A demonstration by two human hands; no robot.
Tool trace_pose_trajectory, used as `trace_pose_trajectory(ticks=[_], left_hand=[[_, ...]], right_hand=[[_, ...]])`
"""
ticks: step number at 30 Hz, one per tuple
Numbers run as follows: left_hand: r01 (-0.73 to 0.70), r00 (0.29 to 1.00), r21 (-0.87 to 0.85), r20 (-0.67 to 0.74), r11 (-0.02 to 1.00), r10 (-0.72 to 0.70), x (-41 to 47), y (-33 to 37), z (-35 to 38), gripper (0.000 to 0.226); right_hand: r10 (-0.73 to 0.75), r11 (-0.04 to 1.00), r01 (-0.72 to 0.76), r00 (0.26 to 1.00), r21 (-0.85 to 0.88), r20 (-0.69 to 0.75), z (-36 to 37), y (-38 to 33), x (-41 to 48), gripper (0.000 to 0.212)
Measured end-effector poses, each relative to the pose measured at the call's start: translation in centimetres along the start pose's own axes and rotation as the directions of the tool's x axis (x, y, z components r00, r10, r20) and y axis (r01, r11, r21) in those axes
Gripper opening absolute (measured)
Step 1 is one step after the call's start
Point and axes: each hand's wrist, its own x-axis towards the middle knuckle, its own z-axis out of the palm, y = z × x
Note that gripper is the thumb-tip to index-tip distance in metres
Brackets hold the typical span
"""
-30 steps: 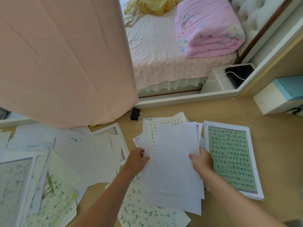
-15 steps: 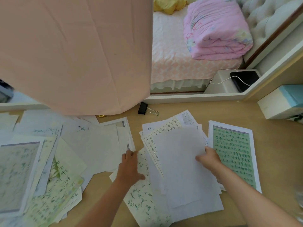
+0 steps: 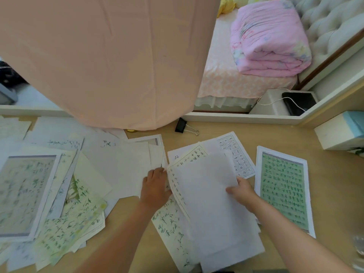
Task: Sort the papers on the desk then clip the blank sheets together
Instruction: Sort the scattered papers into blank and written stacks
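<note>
Mid-frame, the right grip (image 3: 241, 191) pinches a blank sheet (image 3: 206, 194). The left grip (image 3: 155, 186) touches the papers (image 3: 171, 223) beside it; I cannot tell if it pinches.

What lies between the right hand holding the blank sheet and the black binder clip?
Nothing upright. From the right hand and its blank sheet toward the binder clip, only flat written sheets and a strip of bare desk lie.

pale wood desk (image 3: 334, 174) fills lower view. peach curtain (image 3: 108, 62) hangs 10 to 12 o'clock. bed (image 3: 220, 79) at 1 o'clock, folded pink quilt (image 3: 269, 40) on it, tufted headboard (image 3: 331, 22) at 2. soft, even light.
</note>
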Motion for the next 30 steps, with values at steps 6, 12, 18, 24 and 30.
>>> trace_pose_trajectory(ticks=[6,12,18,24,30], left_hand=[[0.089,0.973,0.245,0.184,0.965,-0.137,-3.7,-3.5,-0.2,0.137],[0.064,0.993,0.073,0.094,0.995,-0.071,-4.9,-4.2,0.3,0.099],[0.035,0.997,0.059,0.061,0.998,-0.038,-5.6,-5.2,0.8,0.094],[0.116,0.993,0.105,-0.004,0.988,-0.116,-5.9,-6.4,1.4,0.104],[0.107,0.989,0.149,-0.119,0.983,-0.089,-6.5,-6.0,0.3,0.066]], right_hand=[[-0.044,0.994,0.048,0.998,-0.098,0.034,-0.3,-0.7,-0.6,0.025],[-0.066,0.967,0.066,0.998,-0.246,0.009,4.0,-1.8,-1.5,0.023],[0.039,0.993,-0.029,0.995,-0.113,0.089,5.8,-2.4,-2.7,0.033],[-0.014,0.984,0.020,0.999,-0.177,0.034,7.7,-1.1,-3.2,0.024],[-0.031,0.998,0.020,0.979,-0.054,-0.200,3.5,0.2,-2.3,0.022]])
